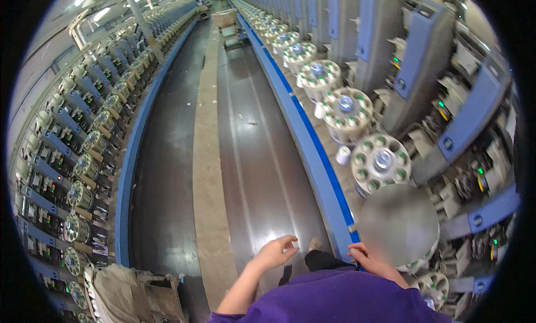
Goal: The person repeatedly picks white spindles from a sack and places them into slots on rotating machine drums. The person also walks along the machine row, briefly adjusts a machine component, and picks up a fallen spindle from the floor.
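My left hand (278, 252) is held over the dark aisle floor, its fingers loosely bent and apart with nothing between them. Beside the blue rail (315, 161) of the right-hand machine row is my right hand (369, 260), palm low and fingers apart. It appears to hold nothing; whether it touches the rail I cannot tell. A round blurred patch hides the machine parts just above it. Beyond that patch stands a round white carousel (381, 162) with green-tipped bobbins in its pockets. A white yarn bobbin (343, 155) stands beside this carousel.
Long rows of winding units line both sides, with more carousels (346, 107) on the right and a blue rail (146, 119) along the left row. A cart with a grey cloth (114, 292) stands at the lower left. Another cart (226, 22) is far up the aisle.
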Tool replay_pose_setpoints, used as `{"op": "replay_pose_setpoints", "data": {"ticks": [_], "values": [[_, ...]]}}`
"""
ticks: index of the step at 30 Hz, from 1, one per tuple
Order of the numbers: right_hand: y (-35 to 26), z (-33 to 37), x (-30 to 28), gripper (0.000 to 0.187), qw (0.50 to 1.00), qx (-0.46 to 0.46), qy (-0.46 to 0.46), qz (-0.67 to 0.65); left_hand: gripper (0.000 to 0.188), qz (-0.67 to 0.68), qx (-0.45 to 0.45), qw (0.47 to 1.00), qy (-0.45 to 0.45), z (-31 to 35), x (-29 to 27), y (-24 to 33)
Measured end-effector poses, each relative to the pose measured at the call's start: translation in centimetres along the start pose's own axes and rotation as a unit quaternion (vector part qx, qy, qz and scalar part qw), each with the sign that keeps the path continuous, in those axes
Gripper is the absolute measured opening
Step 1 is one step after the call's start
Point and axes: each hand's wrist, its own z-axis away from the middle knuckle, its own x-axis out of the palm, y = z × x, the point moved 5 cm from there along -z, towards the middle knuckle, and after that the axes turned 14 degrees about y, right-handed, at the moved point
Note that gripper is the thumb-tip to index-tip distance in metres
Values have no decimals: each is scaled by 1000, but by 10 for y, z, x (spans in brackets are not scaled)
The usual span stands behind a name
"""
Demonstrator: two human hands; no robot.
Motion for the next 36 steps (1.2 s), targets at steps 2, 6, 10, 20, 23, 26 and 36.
{"op": "replay_pose_setpoints", "data": {"ticks": [2,6,10,20,23,26,36], "values": [[-27,-56,13,33,995,-37,-13,91,37,-7,-40,999,22,-32,-6,-57],[-119,-198,45,35,967,-131,-29,218,41,5,-259,956,137,-52,-41,-212],[-211,-326,168,35,947,-222,-100,211,38,-129,-510,815,244,47,-98,-331],[-304,-520,427,40,819,-252,-413,309,30,1,-681,676,282,-87,-248,-430],[-296,-585,425,45,771,-128,-523,340,27,21,-614,722,317,-225,-349,-448],[-306,-683,392,45,830,-67,-383,399,25,44,-543,760,353,-364,-441,-463],[-483,-982,451,35,943,-99,-196,250,25,-24,-471,783,406,-639,-500,-505]]}}
